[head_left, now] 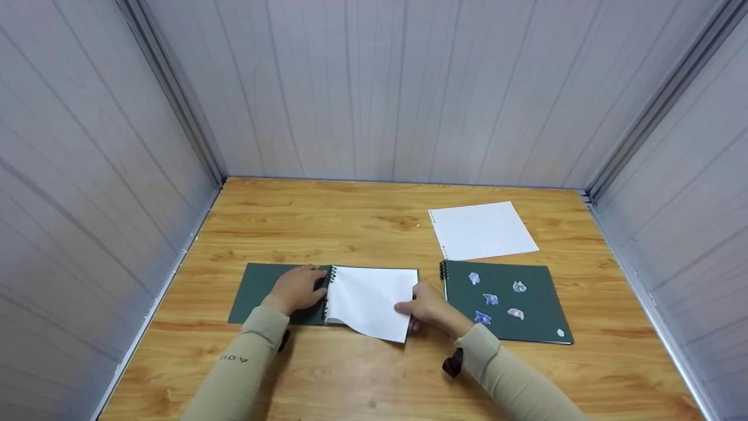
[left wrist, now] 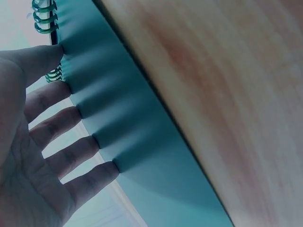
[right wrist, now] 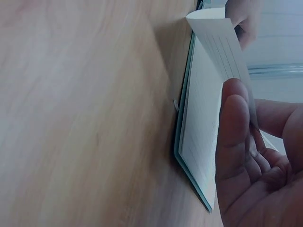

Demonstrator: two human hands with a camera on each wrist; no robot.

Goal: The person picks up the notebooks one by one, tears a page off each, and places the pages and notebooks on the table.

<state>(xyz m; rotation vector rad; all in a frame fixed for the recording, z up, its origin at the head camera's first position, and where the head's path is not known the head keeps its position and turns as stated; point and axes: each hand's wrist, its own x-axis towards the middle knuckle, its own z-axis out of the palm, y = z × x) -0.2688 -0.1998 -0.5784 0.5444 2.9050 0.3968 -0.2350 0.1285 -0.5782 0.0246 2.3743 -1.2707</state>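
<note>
A spiral notebook lies spread out, its dark green cover (head_left: 251, 292) turned to the left and a white page (head_left: 368, 295) on the right. On that cover, beside the black spiral binding (left wrist: 45, 19), rests my left hand (head_left: 297, 289), fingers extended and fingertips touching the green surface. My right hand (head_left: 432, 307) pinches the page's right edge between thumb and fingers. The right wrist view shows this lined sheet (right wrist: 215, 42) lifted and curving above the pages beneath (right wrist: 201, 109).
Right of the notebook lies a second green spiral notebook (head_left: 526, 316), closed, with several small stickers on its cover. Behind it is a loose white sheet (head_left: 485, 231) with punched holes. Pale panel walls (head_left: 374, 88) enclose the wooden table (head_left: 327, 222) at the back and sides.
</note>
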